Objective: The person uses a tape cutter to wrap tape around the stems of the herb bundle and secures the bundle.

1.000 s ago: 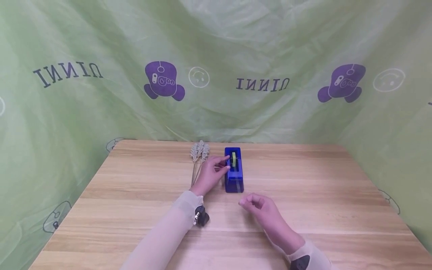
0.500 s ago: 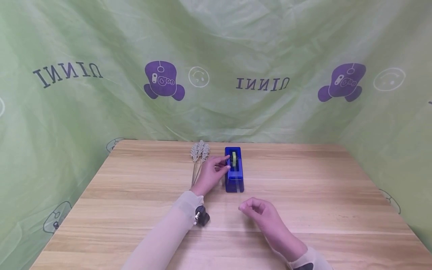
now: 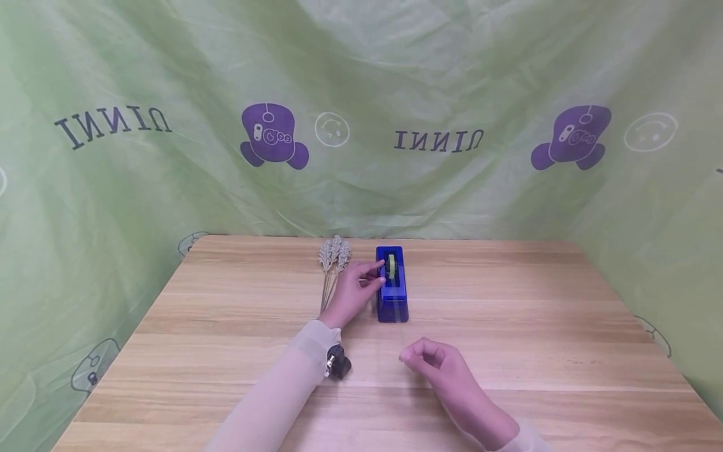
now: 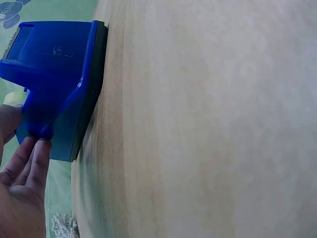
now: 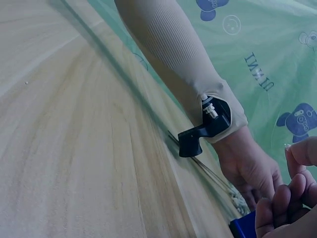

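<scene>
A blue tape dispenser (image 3: 392, 295) stands on the wooden table, with a yellowish tape roll (image 3: 391, 267) in it. My left hand (image 3: 354, 290) holds the dispenser by its left side; in the left wrist view its fingertips (image 4: 42, 144) lie against the side wall and the thumb is by the roll. A strip of clear tape (image 3: 396, 309) runs over the dispenser's front, faint beyond it, toward my right hand (image 3: 443, 373). That hand pinches the tape's end between thumb and index finger; a clear bit shows at the fingertip in the right wrist view.
Several dried-looking grey flower stems (image 3: 334, 254) lie left of the dispenser, partly behind the left hand. The wooden table (image 3: 536, 301) ends at a green printed curtain (image 3: 361, 194) behind and at both sides.
My right hand has moved back toward the body, away from the dispenser, and the tape strip between them has grown longer. The left hand and the dispenser have stayed in place.
</scene>
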`<state>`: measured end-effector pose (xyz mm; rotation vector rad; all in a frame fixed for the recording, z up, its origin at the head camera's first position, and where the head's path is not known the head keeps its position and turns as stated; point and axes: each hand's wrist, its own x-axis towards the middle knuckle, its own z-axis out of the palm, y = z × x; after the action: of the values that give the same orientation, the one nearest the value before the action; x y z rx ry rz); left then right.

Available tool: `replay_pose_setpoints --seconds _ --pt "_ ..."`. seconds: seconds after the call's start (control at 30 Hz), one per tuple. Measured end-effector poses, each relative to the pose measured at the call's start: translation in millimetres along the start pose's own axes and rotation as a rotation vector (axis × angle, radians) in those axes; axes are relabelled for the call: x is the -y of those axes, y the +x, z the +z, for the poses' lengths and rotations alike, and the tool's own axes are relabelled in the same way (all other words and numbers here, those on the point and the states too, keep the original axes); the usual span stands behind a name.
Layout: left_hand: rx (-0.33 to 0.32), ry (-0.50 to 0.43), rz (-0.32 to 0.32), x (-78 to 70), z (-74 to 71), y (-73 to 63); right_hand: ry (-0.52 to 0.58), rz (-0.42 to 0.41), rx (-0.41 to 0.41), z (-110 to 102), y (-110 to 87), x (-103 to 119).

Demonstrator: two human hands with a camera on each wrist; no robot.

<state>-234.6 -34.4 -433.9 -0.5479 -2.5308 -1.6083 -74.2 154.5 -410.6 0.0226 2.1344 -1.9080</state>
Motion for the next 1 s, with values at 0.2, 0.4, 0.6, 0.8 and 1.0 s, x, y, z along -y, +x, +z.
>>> replay_pose_setpoints --seconds 0.2,0.4,0.6,0.8,1.0 --pt "-0.004 0.013 0.007 0.8 1.0 -0.2 0.025 -0.01 0.017 0 -4.7 -1" --pt "-0.002 0.007 0.009 1.8 1.4 -0.5 0.026 -0.026 0.02 0 -9.9 0" --pt "-0.008 0.007 0.019 2.3 1.1 -0.9 0.038 -0.048 0.051 -1 -16.0 1" --pt "0.003 0.02 0.005 0.4 0.2 -1.2 0.063 -0.062 0.089 -1 -18.7 -1" --pt "0.052 0.125 0.028 -7.4 -5.7 1.7 0.075 -0.096 0.115 0 -17.9 -2"
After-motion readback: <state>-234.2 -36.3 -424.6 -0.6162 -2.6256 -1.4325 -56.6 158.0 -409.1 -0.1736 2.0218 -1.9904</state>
